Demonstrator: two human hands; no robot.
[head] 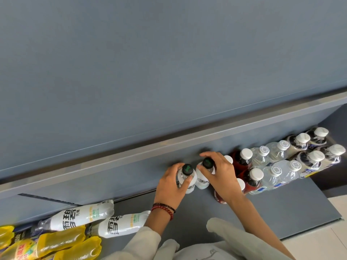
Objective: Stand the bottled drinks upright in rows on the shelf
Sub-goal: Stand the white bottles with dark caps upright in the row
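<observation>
Left grip (170,186) grasping 1 upright black-capped bottle (187,169), right grip (222,175) grasping 2nd bottle (202,182) just beside, shelf (281,203) beneath both

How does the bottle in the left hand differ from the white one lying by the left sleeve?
The held bottle stands upright, dark cap facing the camera; the lying bottle is on its side, neck pointing left. The left hand grips the held bottle; no hand holds the lying bottle. Both look white.

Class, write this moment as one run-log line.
left hand: grips black-capped bottle | right hand: grips second black-capped bottle | both upright on shelf | white bottles lying left
</observation>
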